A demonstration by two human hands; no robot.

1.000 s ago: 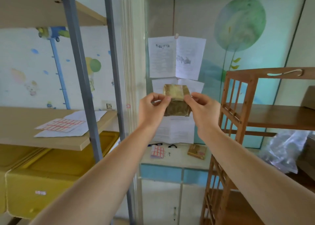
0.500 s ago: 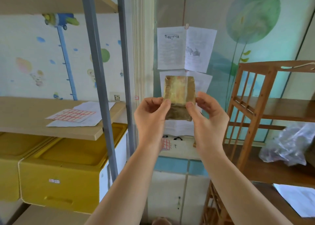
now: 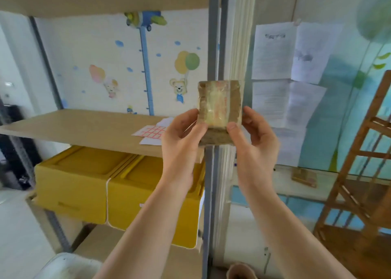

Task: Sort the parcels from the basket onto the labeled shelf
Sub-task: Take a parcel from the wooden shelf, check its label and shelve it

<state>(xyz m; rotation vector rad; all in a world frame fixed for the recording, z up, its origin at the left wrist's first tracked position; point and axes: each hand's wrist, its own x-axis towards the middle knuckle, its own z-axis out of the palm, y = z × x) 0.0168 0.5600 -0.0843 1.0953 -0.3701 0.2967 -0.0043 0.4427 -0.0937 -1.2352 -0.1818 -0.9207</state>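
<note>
Small brown cardboard parcel with yellow tape (image 3: 220,107) held upright at chest height, not yet shelved. Light wooden shelf board (image 3: 80,128) at left carries only red-gridded label sheet (image 3: 153,130). Left hand (image 3: 182,130), right hand (image 3: 254,135) pinch parcel's lower edges. Basket unseen; parcel's label blurred, destination unclear.

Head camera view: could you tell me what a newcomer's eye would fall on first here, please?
First, the small brown taped parcel held up at centre frame, pinched between the left hand and the right hand. Next, the two yellow bins under the wooden shelf board at lower left. A sheet of red-edged labels lies on that board.
</note>
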